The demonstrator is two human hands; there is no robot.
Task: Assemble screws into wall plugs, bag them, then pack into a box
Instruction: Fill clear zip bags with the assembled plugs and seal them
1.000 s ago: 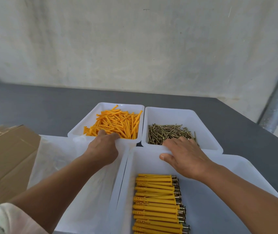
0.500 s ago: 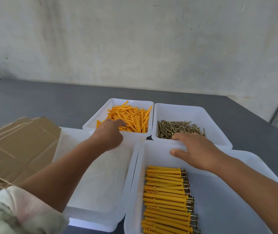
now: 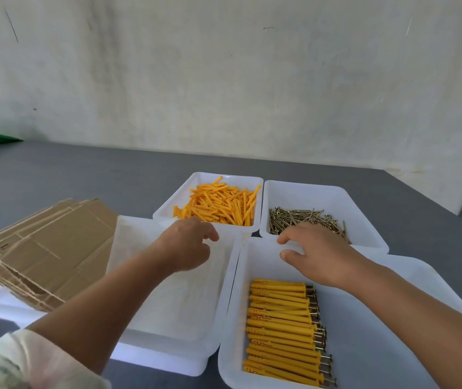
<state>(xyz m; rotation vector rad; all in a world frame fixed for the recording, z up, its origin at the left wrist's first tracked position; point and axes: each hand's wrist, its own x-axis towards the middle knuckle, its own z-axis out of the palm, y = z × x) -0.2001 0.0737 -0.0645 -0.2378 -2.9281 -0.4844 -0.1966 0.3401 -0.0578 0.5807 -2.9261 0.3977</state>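
A: Plugs: where are they, and how do they look?
B: Loose wall plugs (image 3: 220,206) are noted heaped in the far left tray (image 3: 168,213). They are orange, slim, and lie every way. Thin brassy screws (image 3: 305,221) are piled in the far right tray (image 3: 364,211), just beside.
A: Assembled ones?
B: Assembled plugs (image 3: 279,327) are laid in one neat column in the near right tray (image 3: 392,310). The yellow-orange bodies point left, and the screw heads protrude at the right.
A: Hands?
B: The left hand (image 3: 186,244) is held at the plug tray's near rim, fingers curled under. Whether a plug is pinched cannot be told. The right hand (image 3: 318,255) is set at the near edge of the screw pile, fingers bent, thumb out. No grip can be confirmed.
A: Else?
B: Flattened cardboard (image 3: 47,248) is stacked over the near left tray (image 3: 173,352), on a grey table (image 3: 83,178).
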